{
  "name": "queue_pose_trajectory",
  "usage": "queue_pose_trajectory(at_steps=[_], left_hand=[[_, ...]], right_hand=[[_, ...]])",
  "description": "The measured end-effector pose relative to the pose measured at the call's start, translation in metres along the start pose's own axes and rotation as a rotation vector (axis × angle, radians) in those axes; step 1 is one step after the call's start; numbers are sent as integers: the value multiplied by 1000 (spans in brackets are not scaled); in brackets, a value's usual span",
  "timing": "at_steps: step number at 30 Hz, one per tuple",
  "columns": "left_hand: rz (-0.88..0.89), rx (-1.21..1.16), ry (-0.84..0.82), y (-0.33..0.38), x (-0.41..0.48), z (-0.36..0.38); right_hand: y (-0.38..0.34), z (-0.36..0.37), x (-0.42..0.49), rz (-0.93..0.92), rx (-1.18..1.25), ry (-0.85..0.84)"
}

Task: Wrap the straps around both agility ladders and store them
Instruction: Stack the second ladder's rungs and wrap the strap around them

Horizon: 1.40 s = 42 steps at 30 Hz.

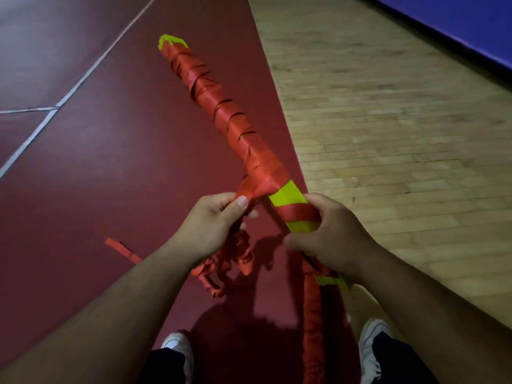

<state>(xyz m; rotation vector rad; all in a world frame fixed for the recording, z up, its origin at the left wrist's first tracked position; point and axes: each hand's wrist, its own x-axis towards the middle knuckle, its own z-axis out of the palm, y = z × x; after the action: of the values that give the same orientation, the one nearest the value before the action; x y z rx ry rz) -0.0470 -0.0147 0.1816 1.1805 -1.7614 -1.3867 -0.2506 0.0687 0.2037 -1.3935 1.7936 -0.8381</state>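
A bundle of yellow-green agility ladder rungs (pixel 288 194) is held out in front of me, wound along most of its length with orange strap (pixel 219 103). My right hand (pixel 332 234) grips the near end of the bundle. My left hand (pixel 213 223) pinches the strap just beside the bundle, pulled taut. The loose rest of the strap (pixel 232 264) hangs in a tangle below my left hand. A second wrapped orange bundle (pixel 311 328) hangs under my right hand, partly hidden by my arm.
The floor under me is dark red with white court lines (pixel 63 98). Wooden flooring (pixel 388 120) runs along the right, with a blue band (pixel 457 20) at the far right. A strap end (pixel 122 249) lies on the red floor. My shoes (pixel 177 347) show at the bottom.
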Motion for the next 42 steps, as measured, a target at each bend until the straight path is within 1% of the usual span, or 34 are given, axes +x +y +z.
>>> queue_pose_trajectory(at_steps=[3, 7, 9, 11, 12, 14, 16, 18, 20, 22, 26, 28, 30, 33, 36, 37, 39, 40, 42], left_hand=[[45, -55, -4, 3, -1, 1], [61, -1, 33, 5, 1, 1], [62, -101, 47, 8, 2, 4], [114, -182, 46, 9, 3, 5], [167, -156, 28, 9, 4, 5], [257, -20, -17, 8, 5, 6], [239, 147, 25, 5, 7, 5], [147, 192, 82, -1, 8, 0], [95, 155, 88, -2, 6, -5], [93, 84, 87, 1, 3, -3], [42, -151, 156, 7, 6, 5], [-10, -200, 129, 6, 7, 4], [-38, -177, 71, 5, 6, 5], [-47, -227, 44, 6, 6, 8], [-25, -416, -6, 6, 7, 14], [-19, -452, -24, 5, 8, 15], [-7, -504, -6, 7, 9, 15], [0, -500, 19, 7, 9, 12], [35, -415, 35, 7, 10, 6]], right_hand=[[0, 0, 1, 1, 20, -17], [1, -1, 3, 5, 18, -8], [2, -2, 4, 18, 25, 14], [3, -3, 5, 36, 48, 24], [4, -3, 5, 43, 59, 25], [5, -3, 5, 53, 67, 28], [6, -3, 5, 55, 69, 25], [8, -4, 6, 58, 67, 17], [8, -5, 6, 57, 79, 4], [7, -4, 5, 51, 87, 0], [4, -3, 5, 52, 127, -3], [3, -3, 4, 56, 191, -24], [2, -2, 2, 55, 268, -55], [-3, -1, -2, 57, 425, -148], [-7, 0, -5, 55, 575, -295], [-7, 1, -6, 54, 612, -335], [-8, 2, -7, 51, 642, -389], [-9, 1, -8, 41, 639, -405], [-10, 0, -8, 24, 628, -423]])
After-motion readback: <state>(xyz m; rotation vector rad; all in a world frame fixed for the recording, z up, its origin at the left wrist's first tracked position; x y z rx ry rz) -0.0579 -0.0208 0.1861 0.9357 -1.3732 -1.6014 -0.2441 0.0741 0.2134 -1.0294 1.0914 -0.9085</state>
